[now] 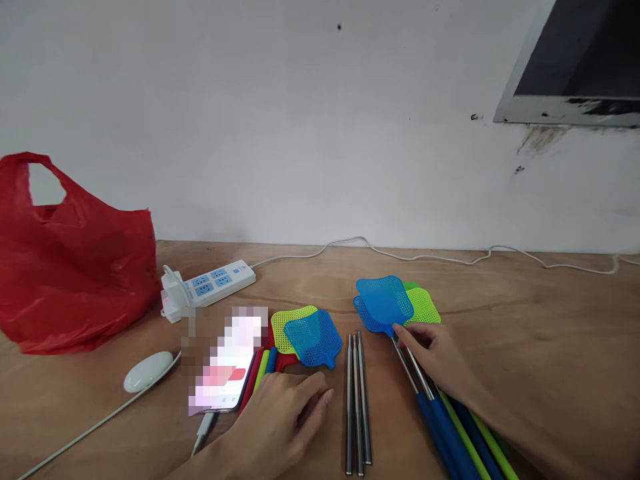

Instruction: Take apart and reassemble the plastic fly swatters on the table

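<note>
My right hand (436, 357) lies on a bunch of assembled fly swatters (387, 305) with blue and green mesh heads; its fingers close round their thin metal shafts just below the heads. Their blue and green handles (450, 427) run under my wrist toward the lower right. My left hand (286, 417) rests flat on the wooden table (540, 320), fingers stretched toward three loose metal rods (357, 407). Just beyond it lie loose swatter heads (306, 333), yellow-green, blue and red, over a few coloured handles (263, 370).
A phone (227, 370) lies lit at the left with a cable plugged in. Behind it sit a white power strip (210, 287), a white oval device (148, 371) and a red plastic bag (70, 267). A white cord (440, 257) runs along the wall. A dark screen (575, 60) hangs at the upper right.
</note>
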`<state>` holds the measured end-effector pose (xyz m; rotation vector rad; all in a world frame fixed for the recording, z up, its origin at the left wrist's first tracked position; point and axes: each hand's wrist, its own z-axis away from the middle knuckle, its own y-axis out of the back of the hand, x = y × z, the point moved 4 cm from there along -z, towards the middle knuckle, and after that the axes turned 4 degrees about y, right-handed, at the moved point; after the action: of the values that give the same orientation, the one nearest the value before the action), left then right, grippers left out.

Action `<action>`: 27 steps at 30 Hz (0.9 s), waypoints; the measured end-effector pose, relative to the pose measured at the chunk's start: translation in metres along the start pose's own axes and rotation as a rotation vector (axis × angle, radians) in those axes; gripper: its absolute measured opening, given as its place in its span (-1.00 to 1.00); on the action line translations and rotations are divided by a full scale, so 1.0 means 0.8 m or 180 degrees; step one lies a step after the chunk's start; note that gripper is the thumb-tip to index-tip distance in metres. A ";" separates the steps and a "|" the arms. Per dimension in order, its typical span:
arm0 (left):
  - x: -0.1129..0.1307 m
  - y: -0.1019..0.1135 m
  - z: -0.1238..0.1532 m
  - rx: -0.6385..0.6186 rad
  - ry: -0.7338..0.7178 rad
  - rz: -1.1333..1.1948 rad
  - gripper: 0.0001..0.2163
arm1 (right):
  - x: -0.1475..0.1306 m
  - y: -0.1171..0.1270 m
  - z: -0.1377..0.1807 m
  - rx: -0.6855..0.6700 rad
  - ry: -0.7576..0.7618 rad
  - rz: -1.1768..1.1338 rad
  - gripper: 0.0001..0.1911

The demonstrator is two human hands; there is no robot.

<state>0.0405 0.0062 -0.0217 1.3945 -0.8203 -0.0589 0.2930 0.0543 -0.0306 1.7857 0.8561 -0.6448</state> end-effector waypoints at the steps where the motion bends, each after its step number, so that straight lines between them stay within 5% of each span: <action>1: -0.001 -0.001 0.000 -0.0009 0.0011 -0.0022 -0.70 | 0.001 0.000 -0.001 0.0003 0.0209 0.0352 -0.49; 13: -0.003 0.000 -0.001 -0.0020 0.0091 -0.0043 -0.69 | 0.010 0.009 -0.006 0.0023 0.0621 0.2038 -0.68; 18: -0.003 0.000 -0.002 0.0001 0.0111 -0.0062 -0.68 | 0.004 0.015 -0.005 0.0194 0.1061 0.2032 -0.78; 23: -0.005 0.002 -0.002 0.0063 0.0040 -0.0237 -0.70 | -0.020 -0.003 0.012 -0.0365 0.1668 0.1738 -0.82; 27: -0.017 0.011 -0.004 0.0343 0.0037 -0.0772 -0.72 | -0.020 -0.011 0.018 -0.0687 0.1529 0.1712 -0.89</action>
<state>0.0286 0.0172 -0.0203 1.5898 -0.6489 -0.1959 0.2756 0.0388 -0.0281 1.8842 0.6724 0.2267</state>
